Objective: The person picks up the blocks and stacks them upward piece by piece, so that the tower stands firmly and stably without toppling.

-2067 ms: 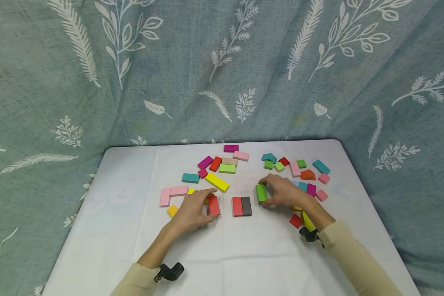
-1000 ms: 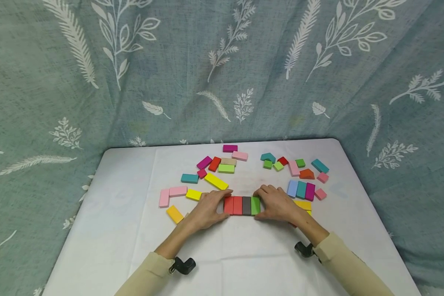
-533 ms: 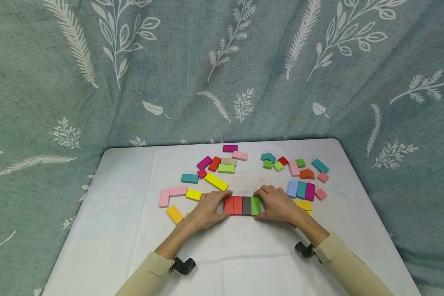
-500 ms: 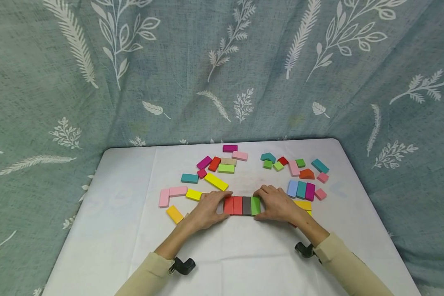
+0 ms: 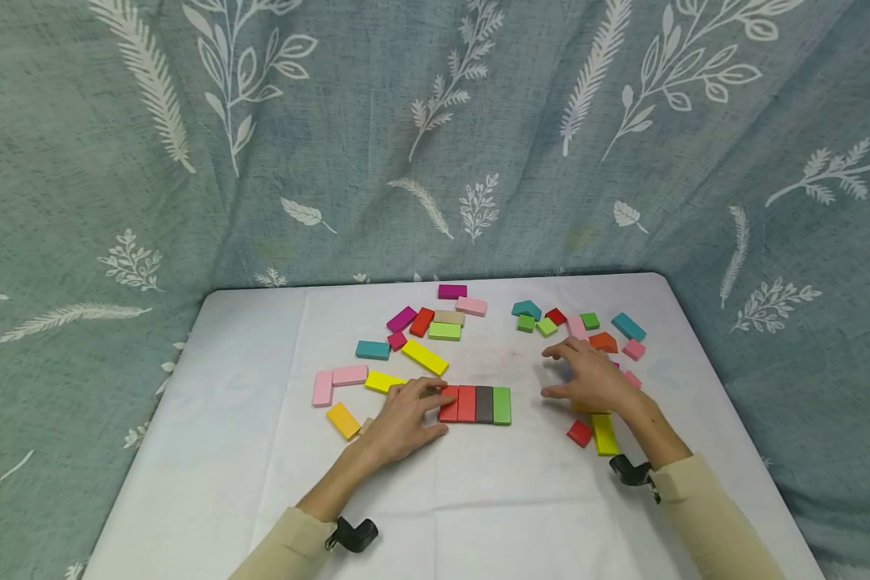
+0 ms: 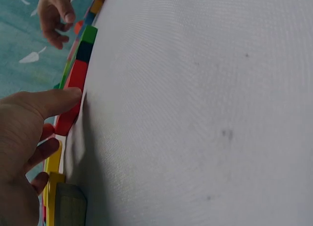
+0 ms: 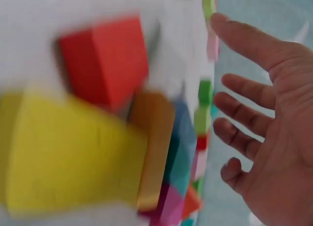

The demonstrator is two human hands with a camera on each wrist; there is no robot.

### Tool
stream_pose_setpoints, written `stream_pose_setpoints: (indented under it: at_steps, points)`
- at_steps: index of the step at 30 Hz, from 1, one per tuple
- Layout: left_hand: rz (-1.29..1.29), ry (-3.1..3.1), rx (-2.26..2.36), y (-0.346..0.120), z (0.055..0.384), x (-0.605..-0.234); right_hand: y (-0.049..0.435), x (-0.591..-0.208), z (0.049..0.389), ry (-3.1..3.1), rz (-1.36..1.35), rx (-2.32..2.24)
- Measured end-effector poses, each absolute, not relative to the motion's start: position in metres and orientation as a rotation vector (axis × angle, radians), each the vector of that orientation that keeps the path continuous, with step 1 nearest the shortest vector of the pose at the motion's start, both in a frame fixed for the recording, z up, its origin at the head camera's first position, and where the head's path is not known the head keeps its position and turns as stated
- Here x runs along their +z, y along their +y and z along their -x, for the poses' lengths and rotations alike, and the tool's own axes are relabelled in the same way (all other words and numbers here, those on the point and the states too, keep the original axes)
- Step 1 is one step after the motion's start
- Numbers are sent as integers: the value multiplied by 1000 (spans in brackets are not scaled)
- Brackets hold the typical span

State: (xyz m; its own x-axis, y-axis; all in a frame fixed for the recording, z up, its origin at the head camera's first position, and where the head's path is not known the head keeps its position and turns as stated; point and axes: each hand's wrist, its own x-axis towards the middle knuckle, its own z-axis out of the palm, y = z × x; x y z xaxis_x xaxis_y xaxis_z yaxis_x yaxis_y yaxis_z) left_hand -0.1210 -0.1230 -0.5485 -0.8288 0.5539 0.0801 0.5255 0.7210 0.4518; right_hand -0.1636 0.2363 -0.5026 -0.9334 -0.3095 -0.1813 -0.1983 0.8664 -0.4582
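Observation:
A flat row of upright-lying blocks sits mid-table in the head view: a left red block point(image 5: 449, 409), a second red block point(image 5: 466, 404), a dark grey block point(image 5: 484, 404) and a green block point(image 5: 502, 406), side by side. My left hand point(image 5: 404, 419) is at the row's left end, fingers over the left red block's far end, thumb apart near its front corner. Over the right-hand cluster hovers my right hand point(image 5: 590, 380), fingers spread and holding nothing. It partly hides the blocks beneath; the right wrist view shows an orange block point(image 7: 154, 147) and a blurred yellow block point(image 7: 78, 157) there.
Left of and behind the row lie loose blocks, including a long yellow block point(image 5: 425, 357), a teal block point(image 5: 373, 350) and a pink block point(image 5: 322, 388). At right are a red cube point(image 5: 579, 433), a yellow block point(image 5: 605, 435) and an orange-red block point(image 5: 603, 342). A patterned curtain point(image 5: 435, 161) hangs behind the table.
The left red and green blocks were brought in against the middle pair, then pressed from both ends. Since then my right hand has left the green block and moved right; my left hand has loosened.

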Motion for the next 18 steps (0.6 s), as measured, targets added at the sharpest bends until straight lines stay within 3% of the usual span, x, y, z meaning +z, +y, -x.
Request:
stream_pose_setpoints:
  at_steps: [7, 18]
  points:
    - [-896, 2862, 725, -124, 121, -550, 268, -512, 170, 2850, 207, -551]
    - [-913, 2865, 747, -125, 121, -550, 269, -514, 170, 2822, 206, -535]
